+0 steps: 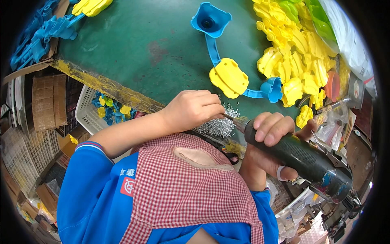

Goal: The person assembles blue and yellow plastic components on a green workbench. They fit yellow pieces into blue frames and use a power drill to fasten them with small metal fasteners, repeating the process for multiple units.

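Observation:
My right hand is wrapped round a dark, tube-shaped power screwdriver, whose tip points left. There is a white band on one of its fingers. At the tip of the bit, my left hand has its fingers pinched together; what is between them, if anything, is hidden. Just beneath lies a heap of small silver screws by the table's near edge. Beyond my hands rests a plastic piece with a yellow oval body, joined by blue arms to a square blue cup and a smaller blue cup.
Yellow plastic parts are heaped at the right of the green table, with green ones behind. Blue parts fill a box at far left. Below the worn table edge, a white basket holds blue and yellow pieces.

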Tool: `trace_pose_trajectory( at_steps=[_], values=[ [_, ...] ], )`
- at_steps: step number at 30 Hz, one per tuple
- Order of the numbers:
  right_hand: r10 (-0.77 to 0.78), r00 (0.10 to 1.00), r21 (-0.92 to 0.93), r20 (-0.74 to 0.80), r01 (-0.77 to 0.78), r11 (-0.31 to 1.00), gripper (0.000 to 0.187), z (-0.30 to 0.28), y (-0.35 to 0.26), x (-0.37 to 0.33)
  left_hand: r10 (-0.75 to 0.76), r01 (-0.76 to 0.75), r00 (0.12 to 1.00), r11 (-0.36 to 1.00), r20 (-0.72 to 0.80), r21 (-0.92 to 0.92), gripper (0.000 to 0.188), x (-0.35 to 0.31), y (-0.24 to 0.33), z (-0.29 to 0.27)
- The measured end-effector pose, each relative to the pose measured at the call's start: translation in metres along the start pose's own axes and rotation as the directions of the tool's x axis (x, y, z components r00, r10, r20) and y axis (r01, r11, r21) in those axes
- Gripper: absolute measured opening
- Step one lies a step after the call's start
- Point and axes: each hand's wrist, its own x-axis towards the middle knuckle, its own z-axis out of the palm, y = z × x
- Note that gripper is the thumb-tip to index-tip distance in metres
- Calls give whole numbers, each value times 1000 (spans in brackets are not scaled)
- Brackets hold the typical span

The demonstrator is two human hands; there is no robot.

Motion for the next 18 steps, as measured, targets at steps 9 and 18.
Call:
trace_pose_trajectory(
  at_steps=[9, 18],
  values=[
    [-44, 997, 11, -71, 45, 999, 100, -2, 3, 0, 71, -72, 997, 996, 10, 46, 21, 10, -2, 1],
    [-49, 996, 3, -78, 49, 999, 103, -2, 2, 3, 23, -23, 999, 999, 23, 24, 19, 15, 2, 2]
  ],
)
